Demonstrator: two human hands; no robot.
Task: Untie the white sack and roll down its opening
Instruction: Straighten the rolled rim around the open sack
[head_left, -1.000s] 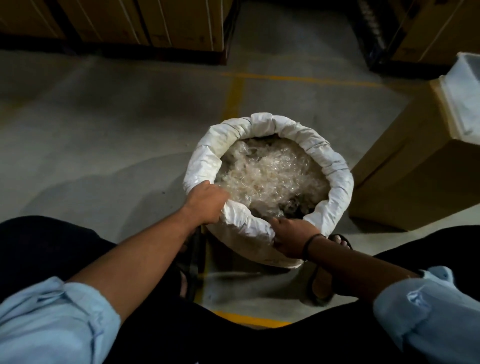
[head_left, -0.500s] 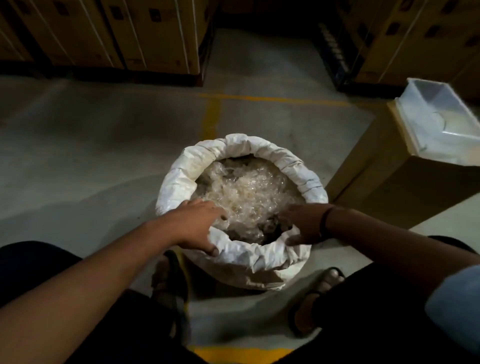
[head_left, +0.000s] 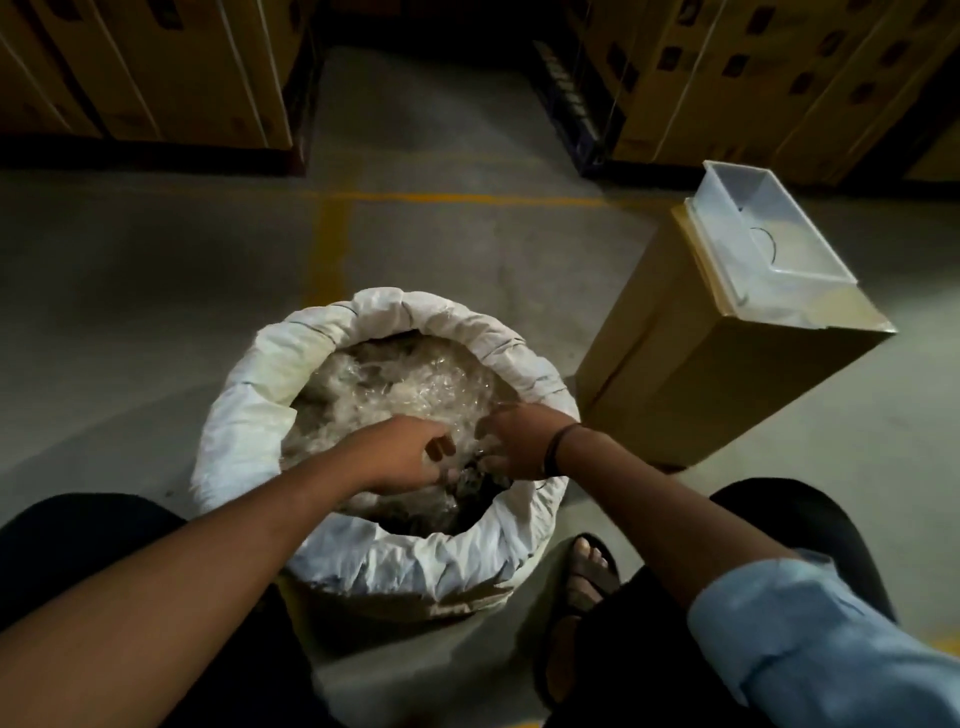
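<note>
The white sack (head_left: 249, 415) stands on the floor between my legs, its mouth open and its rim rolled down into a thick collar. Clear crinkled plastic bits (head_left: 405, 389) fill it, with something dark near the front. My left hand (head_left: 400, 457) reaches inside over the near part of the contents, fingers curled down into the plastic. My right hand (head_left: 519, 441), with a dark band on the wrist, is also inside, close beside the left, fingers bent into the plastic. What the fingers pinch is hidden.
A tall cardboard box (head_left: 691, 374) stands just right of the sack, with a clear plastic tray (head_left: 769, 244) on top. Stacks of cartons (head_left: 156, 73) line the back on both sides of an aisle. A sandalled foot (head_left: 582, 577) rests by the sack's right side.
Both hands let go of the sack's near rim and moved inward over the contents. The head view tilted up, showing more of the cartons.
</note>
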